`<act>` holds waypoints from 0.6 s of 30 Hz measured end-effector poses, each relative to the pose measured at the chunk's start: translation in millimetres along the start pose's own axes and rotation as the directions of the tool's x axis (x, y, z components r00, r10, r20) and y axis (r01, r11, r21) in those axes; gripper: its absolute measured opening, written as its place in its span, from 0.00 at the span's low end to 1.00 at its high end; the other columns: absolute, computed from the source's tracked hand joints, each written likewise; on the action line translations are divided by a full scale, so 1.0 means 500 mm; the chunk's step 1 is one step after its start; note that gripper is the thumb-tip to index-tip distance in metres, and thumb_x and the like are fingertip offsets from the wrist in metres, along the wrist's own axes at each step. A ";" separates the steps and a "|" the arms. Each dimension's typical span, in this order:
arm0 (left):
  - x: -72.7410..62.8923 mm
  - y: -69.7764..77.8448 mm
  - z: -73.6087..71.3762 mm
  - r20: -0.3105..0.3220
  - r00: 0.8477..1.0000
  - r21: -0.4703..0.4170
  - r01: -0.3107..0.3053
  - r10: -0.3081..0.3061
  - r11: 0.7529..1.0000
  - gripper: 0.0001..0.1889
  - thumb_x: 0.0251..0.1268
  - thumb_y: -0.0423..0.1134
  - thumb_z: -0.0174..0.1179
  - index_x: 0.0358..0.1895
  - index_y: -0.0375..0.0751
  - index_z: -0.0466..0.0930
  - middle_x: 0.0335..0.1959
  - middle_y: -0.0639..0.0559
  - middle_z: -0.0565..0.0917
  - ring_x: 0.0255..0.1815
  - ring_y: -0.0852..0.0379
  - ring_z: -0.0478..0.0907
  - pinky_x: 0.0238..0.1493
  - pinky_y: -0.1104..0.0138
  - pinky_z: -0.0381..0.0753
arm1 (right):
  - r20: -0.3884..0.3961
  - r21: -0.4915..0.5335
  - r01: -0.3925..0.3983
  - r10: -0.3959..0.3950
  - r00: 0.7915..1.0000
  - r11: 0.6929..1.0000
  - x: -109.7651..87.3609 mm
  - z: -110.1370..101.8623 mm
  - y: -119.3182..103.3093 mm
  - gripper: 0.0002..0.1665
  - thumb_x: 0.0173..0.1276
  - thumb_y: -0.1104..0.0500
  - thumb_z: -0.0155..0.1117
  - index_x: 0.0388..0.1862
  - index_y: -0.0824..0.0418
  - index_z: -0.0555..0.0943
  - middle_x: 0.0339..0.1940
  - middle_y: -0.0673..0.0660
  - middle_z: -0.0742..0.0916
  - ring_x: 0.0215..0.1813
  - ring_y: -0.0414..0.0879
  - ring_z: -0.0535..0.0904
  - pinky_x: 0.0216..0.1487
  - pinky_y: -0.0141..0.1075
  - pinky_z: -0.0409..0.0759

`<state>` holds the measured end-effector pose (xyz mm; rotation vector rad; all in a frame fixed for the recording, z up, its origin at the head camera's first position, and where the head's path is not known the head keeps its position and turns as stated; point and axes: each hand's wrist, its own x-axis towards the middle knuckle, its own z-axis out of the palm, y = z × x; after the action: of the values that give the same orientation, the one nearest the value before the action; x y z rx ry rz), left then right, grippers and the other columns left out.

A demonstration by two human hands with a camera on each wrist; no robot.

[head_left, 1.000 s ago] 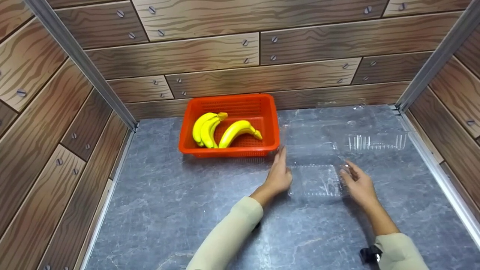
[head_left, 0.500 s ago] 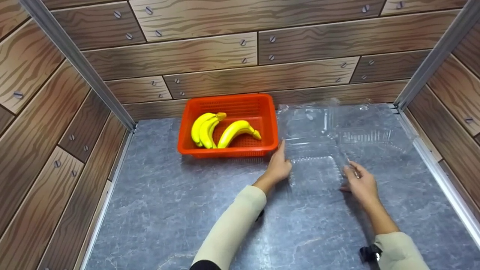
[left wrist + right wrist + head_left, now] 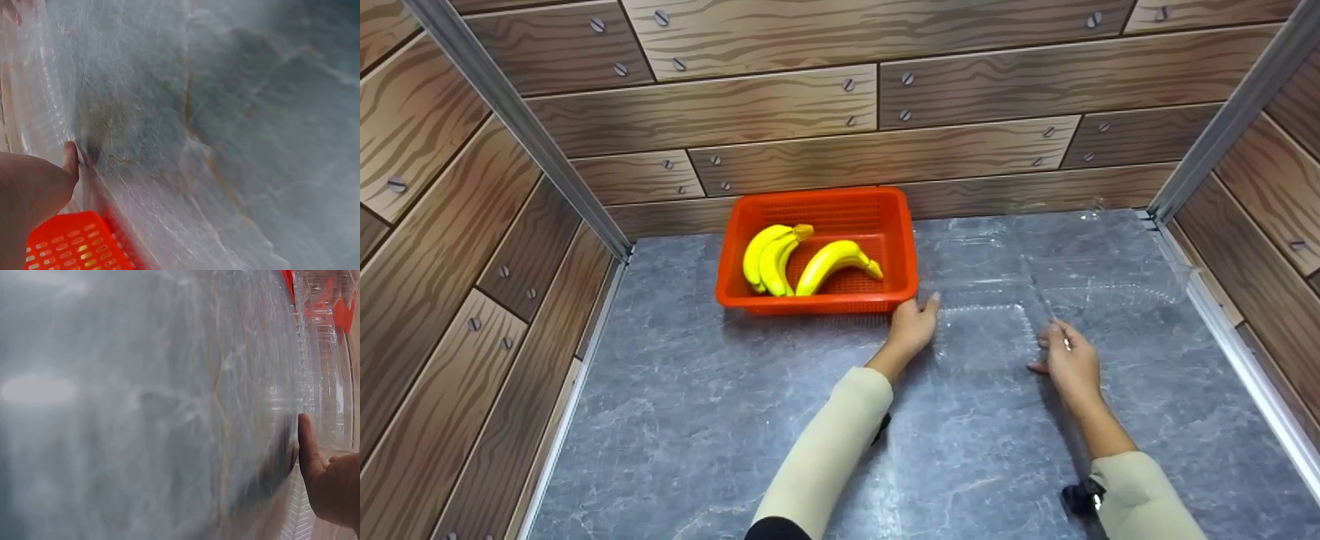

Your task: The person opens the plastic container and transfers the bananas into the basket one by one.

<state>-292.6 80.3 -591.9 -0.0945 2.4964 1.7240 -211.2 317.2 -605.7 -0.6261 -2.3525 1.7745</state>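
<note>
A clear plastic clamshell container (image 3: 986, 334) stands on the grey marbled tabletop, hinged open with its lid toward the back wall. At its left side, beside the basket corner, my left hand (image 3: 911, 330) holds the rim, thumb raised and fingers partly hidden. On the opposite side my right hand (image 3: 1071, 364) pinches the right rim between thumb and fingers. In the right wrist view the thumb (image 3: 307, 444) lies against the clear wall. A red plastic basket (image 3: 817, 304) holds yellow bananas (image 3: 772, 259), one bunch and a separate piece (image 3: 836, 262).
Another clear container (image 3: 1110, 289) lies just right of the first, near the right metal rail (image 3: 1245, 352). Its transparent edges are hard to make out. Wood-patterned panels (image 3: 810, 109) enclose the back and sides.
The clear container has shifted slightly back, away from me. My left hand has turned, its thumb now apart from the fingers. My right hand has moved a little left. Basket and bananas stay put.
</note>
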 end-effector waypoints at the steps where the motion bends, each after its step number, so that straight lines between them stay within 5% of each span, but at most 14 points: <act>1: -0.003 0.000 0.000 0.005 1.000 -0.010 0.004 -0.004 1.000 0.29 0.83 0.49 0.56 0.76 0.34 0.72 0.71 0.34 0.81 0.76 0.41 0.77 0.80 0.52 0.74 | 0.002 0.004 -0.013 0.013 1.000 1.000 0.002 0.000 -0.001 0.33 0.90 0.51 0.40 0.82 0.68 0.66 0.69 0.76 0.82 0.41 0.21 0.82 0.37 0.32 0.91; 6: -0.026 0.003 -0.001 0.067 0.995 -0.097 0.076 -0.070 0.992 0.33 0.81 0.48 0.59 0.79 0.30 0.67 0.77 0.34 0.75 0.77 0.40 0.76 0.80 0.52 0.74 | 0.013 0.006 -0.047 0.047 0.999 0.999 0.013 0.001 -0.009 0.35 0.90 0.47 0.35 0.82 0.67 0.67 0.73 0.74 0.80 0.47 0.25 0.81 0.40 0.30 0.91; 10: -0.037 0.000 -0.001 0.099 0.989 -0.168 0.125 -0.109 0.978 0.35 0.81 0.46 0.60 0.80 0.28 0.64 0.79 0.34 0.72 0.78 0.39 0.74 0.80 0.52 0.74 | 0.030 0.007 -0.054 0.054 0.998 0.999 0.022 0.006 -0.011 0.34 0.91 0.49 0.32 0.82 0.68 0.67 0.75 0.73 0.79 0.60 0.38 0.81 0.40 0.28 0.90; 18: -0.058 -0.025 -0.018 0.204 0.976 -0.170 0.112 -0.076 0.979 0.40 0.76 0.44 0.63 0.85 0.36 0.57 0.81 0.35 0.70 0.82 0.39 0.70 0.82 0.50 0.71 | 0.024 0.002 -0.062 0.062 0.998 0.998 0.041 0.025 -0.014 0.34 0.91 0.49 0.30 0.83 0.64 0.67 0.76 0.71 0.79 0.69 0.52 0.79 0.39 0.27 0.89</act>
<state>-262.9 67.5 -596.8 -0.0538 2.1594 1.8203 -235.7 312.6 -605.6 -0.6887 -2.3701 1.8206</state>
